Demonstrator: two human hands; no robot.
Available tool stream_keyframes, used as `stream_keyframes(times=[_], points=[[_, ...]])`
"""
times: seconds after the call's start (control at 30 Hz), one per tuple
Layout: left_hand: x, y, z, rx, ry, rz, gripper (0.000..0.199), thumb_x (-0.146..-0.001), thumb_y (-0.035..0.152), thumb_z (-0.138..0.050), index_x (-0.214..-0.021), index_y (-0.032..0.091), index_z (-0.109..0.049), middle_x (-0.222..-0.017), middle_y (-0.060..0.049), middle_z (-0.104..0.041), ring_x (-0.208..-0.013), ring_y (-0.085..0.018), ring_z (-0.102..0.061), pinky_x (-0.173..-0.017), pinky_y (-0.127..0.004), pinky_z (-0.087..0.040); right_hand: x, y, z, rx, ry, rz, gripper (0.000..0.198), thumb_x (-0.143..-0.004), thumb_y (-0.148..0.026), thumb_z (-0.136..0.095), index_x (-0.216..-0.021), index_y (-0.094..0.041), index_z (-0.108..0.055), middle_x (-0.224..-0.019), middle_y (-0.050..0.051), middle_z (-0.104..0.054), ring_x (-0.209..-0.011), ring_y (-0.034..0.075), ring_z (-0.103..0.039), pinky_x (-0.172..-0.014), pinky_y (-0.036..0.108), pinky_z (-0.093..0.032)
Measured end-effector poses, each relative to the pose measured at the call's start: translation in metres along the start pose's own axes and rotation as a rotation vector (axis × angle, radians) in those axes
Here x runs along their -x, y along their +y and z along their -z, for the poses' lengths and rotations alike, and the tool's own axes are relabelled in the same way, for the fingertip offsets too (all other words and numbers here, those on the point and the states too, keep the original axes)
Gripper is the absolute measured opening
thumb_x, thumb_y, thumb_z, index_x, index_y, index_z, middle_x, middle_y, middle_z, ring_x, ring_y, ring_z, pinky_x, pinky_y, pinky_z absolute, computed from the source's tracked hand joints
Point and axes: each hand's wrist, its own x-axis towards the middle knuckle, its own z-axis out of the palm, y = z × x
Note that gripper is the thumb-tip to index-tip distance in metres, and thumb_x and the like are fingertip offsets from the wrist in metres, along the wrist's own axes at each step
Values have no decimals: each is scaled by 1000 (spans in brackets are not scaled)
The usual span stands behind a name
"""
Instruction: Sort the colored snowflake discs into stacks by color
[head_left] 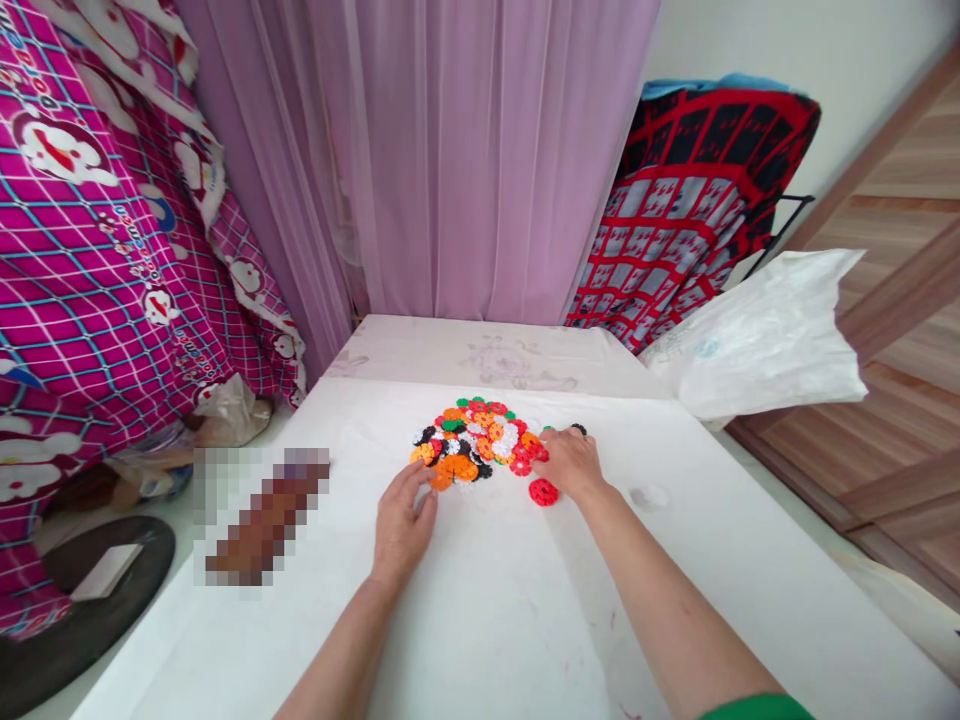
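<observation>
A heap of notched plastic snowflake discs (pixel 469 440) in orange, red, white, black, yellow and green lies on the white table. At its lower left edge, my left hand (pixel 403 515) reaches forward, thumb and fingers apart, with the fingertips at orange discs (pixel 454 469). My right hand (pixel 571 460) is over the right edge of the heap, touching red discs (pixel 521 458); its fingers look spread, though their tips are partly hidden. Just in front of it sits a separate group of red discs (pixel 544 491). A black disc (pixel 579 429) shows behind my right hand.
The white-covered table (pixel 480 620) has a blurred-out brown item (pixel 262 525) at its left. A white plastic bag (pixel 765 340) stands at the right edge. Purple curtains (pixel 480 160) hang behind. Pink patterned cloth (pixel 112 260) hangs on the left, beside a dark round object (pixel 97 620).
</observation>
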Motion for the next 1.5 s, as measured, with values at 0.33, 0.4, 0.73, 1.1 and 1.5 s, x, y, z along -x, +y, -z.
stream_keyframes(times=[0.33,0.4,0.73,1.1,1.5], points=[[2,6,0,5,-11,8,27,-83,19,-50,-104,24,-65,-121,-8,-65,-115,-23,-60,-101,-47,-47,28,11,10,-78,221,-4,27,-75,-36,-61,-97,-21,-69,-95,11,-68,-104,29,-54,-81,38,-39],[2,5,0,3,-17,11,27,-83,19,-50,-105,25,-65,-122,-8,-65,-115,-23,-60,-101,-47,-47,37,16,5,-201,293,-24,32,-74,-37,-61,-100,-21,-68,-98,9,-67,-99,27,-56,-81,36,-42],[0,-1,0,-6,-19,-9,26,-85,27,-49,-104,24,-67,-121,-8,-66,-111,-23,-62,-99,-46,-48,74,16,-39,-583,416,-97,39,-73,-45,-53,-100,-19,-64,-89,5,-65,-69,17,-59,-66,30,-46],[-2,0,3,3,-30,-27,25,-85,30,-49,-102,23,-67,-119,-8,-67,-111,-24,-63,-98,-44,-49,80,10,-35,-433,267,-24,26,-78,-36,-55,-97,-22,-63,-98,5,-63,-90,20,-58,-80,30,-44],[-3,3,6,-10,-40,-40,25,-86,31,-49,-102,23,-67,-120,-9,-66,-110,-23,-63,-98,-42,-49,81,4,-28,-395,186,-45,24,-79,-35,-55,-98,-23,-63,-103,5,-63,-99,21,-58,-81,29,-43]])
